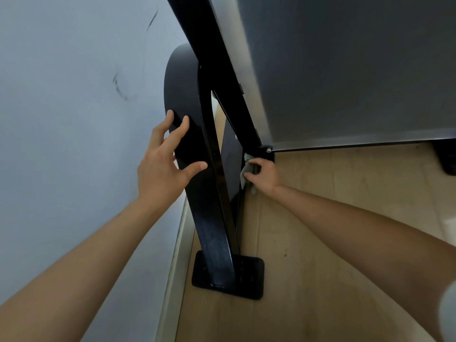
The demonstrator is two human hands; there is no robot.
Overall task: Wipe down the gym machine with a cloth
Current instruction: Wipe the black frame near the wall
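The gym machine's black frame (212, 218) rises from a bolted foot plate at the floor, with a curved outer post and a slanted inner bar. My left hand (165, 159) rests on the curved post, fingers spread and wrapped lightly over its edge. Lower down and deeper in, my right hand (264, 175) grips a small pale cloth (246, 169) and presses it against the inner black panel near a bolt at the bar's lower end. Most of the cloth is hidden under the fingers.
A pale wall (74, 119) with dark scuff marks stands close on the left, ending in a white skirting board. A large grey panel (357, 70) fills the upper right. Light wooden floor (320, 243) lies below. A black foot (446, 159) sits at far right.
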